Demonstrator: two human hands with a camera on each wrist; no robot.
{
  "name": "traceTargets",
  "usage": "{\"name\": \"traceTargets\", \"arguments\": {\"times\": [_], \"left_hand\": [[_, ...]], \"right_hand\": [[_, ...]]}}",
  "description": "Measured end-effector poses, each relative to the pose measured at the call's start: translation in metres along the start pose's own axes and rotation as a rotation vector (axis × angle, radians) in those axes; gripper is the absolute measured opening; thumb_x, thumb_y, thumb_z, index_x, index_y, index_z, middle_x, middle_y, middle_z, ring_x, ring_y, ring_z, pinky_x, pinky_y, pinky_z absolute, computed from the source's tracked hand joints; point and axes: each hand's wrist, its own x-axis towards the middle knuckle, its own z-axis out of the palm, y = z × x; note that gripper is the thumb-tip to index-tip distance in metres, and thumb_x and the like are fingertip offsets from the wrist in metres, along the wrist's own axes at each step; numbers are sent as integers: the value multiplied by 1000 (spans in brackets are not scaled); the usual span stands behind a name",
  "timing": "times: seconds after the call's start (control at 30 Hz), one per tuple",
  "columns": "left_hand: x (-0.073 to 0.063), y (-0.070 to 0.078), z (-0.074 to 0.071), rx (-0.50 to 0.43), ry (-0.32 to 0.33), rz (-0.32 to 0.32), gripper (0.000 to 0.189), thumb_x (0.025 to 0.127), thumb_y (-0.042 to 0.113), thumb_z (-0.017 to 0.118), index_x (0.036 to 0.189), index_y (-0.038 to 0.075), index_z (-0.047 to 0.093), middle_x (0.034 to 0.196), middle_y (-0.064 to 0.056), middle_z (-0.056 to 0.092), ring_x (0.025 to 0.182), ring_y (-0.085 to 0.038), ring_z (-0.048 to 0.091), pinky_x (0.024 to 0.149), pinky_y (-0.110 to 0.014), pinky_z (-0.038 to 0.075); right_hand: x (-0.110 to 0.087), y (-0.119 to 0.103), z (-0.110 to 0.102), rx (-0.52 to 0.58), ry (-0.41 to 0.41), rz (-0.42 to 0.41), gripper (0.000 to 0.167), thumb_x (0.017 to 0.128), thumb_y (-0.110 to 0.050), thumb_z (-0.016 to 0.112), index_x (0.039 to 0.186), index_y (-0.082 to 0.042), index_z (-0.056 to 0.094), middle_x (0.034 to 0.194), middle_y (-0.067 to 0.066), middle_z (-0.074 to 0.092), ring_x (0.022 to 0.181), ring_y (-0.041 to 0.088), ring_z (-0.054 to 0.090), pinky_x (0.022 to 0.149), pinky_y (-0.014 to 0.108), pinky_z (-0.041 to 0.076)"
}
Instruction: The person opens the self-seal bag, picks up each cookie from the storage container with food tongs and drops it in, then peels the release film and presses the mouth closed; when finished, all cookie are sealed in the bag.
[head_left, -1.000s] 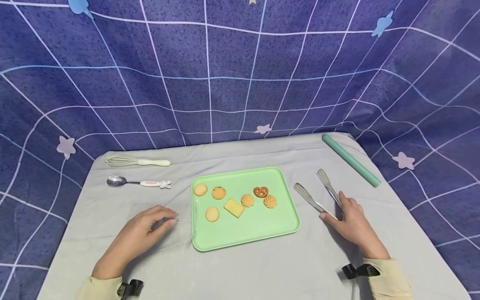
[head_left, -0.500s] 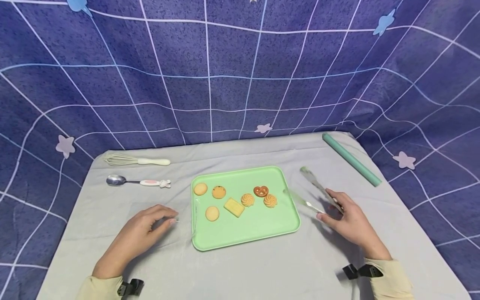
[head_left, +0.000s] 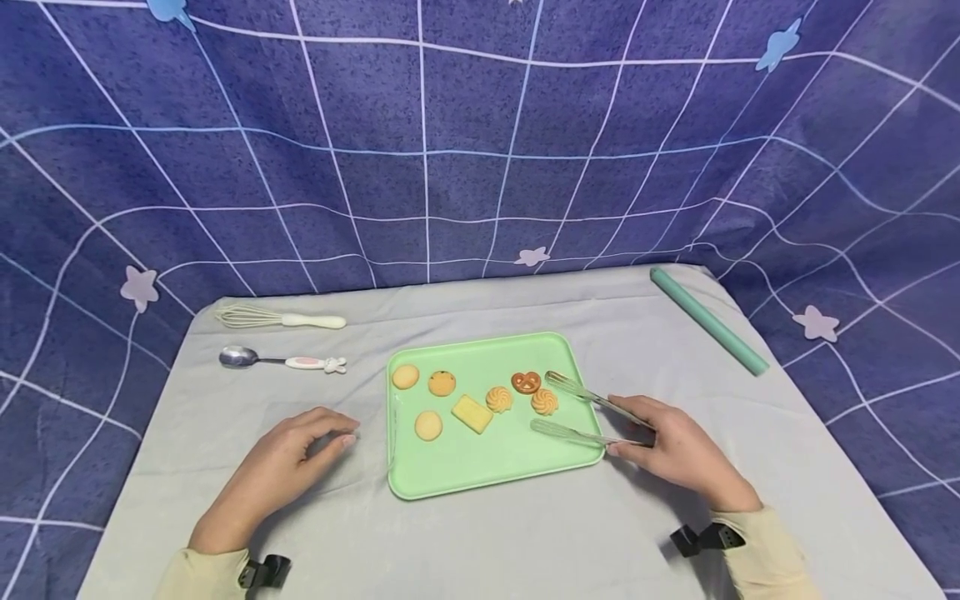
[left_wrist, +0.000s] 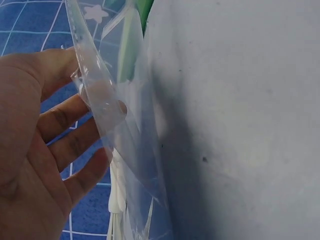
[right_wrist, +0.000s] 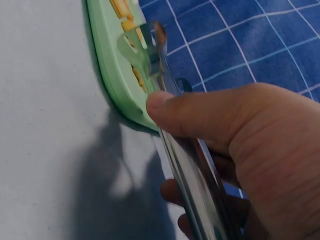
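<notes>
My right hand (head_left: 678, 450) grips a pair of metal tongs (head_left: 592, 398). Their two slotted ends are spread apart over the right part of a green tray (head_left: 450, 483), on either side of a swirl cookie (head_left: 544, 402). A pretzel (head_left: 526, 382) lies close to the upper tong end. Across the tray are a second swirl cookie (head_left: 498, 399), a rectangular biscuit (head_left: 472, 413) and several round cookies (head_left: 428, 426). Left of the tray, my left hand (head_left: 292, 458) pinches a clear plastic bag (left_wrist: 120, 120) by its edge; in the head view the bag barely shows.
A whisk (head_left: 285, 319) and a spoon with a rabbit-shaped handle end (head_left: 300, 362) lie at the back left. At the far right rests a green rolling pin or rod (head_left: 708, 322). A blue gridded curtain (head_left: 465, 167) stands behind the grey-covered table (head_left: 510, 550).
My right hand has carried the tongs leftward from beside the tray to over its right side, and their ends have swung round the right swirl cookie. My left hand has stayed in place.
</notes>
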Motion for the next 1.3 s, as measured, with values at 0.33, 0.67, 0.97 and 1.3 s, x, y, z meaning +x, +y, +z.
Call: {"name": "traceTargets", "arguments": {"times": [0.33,0.67,0.97,1.3], "left_hand": [[0,2,-3,10,2,-23,18,92,15,78,109,19,76,109,15,69,99,-11,66,88,-25,46],[2,2,-3,11,6,-18,18,92,14,78,109,18,76,107,15,69,99,-12,66,87,-26,47],[4,2,-3,12,-2,-26,17,92,15,78,109,19,76,106,16,69,99,-11,66,87,-28,47],[3,1,-3,15,0,-24,18,92,15,78,109,20,76,107,16,69,99,-12,66,88,-27,47]], "right_hand": [[6,-10,-3,-56,-20,79,55,83,-35,86,133,-17,69,78,-15,65,60,2,54,55,27,45],[3,-15,0,-123,27,72,48,83,-37,85,128,-23,73,87,-12,72,60,4,50,56,32,45],[0,-15,0,-110,52,75,48,81,-36,87,125,-22,74,94,-5,75,63,6,53,58,35,48],[4,-20,0,-69,55,50,47,82,-34,87,126,-21,74,76,-19,63,58,3,45,54,28,40]]}}
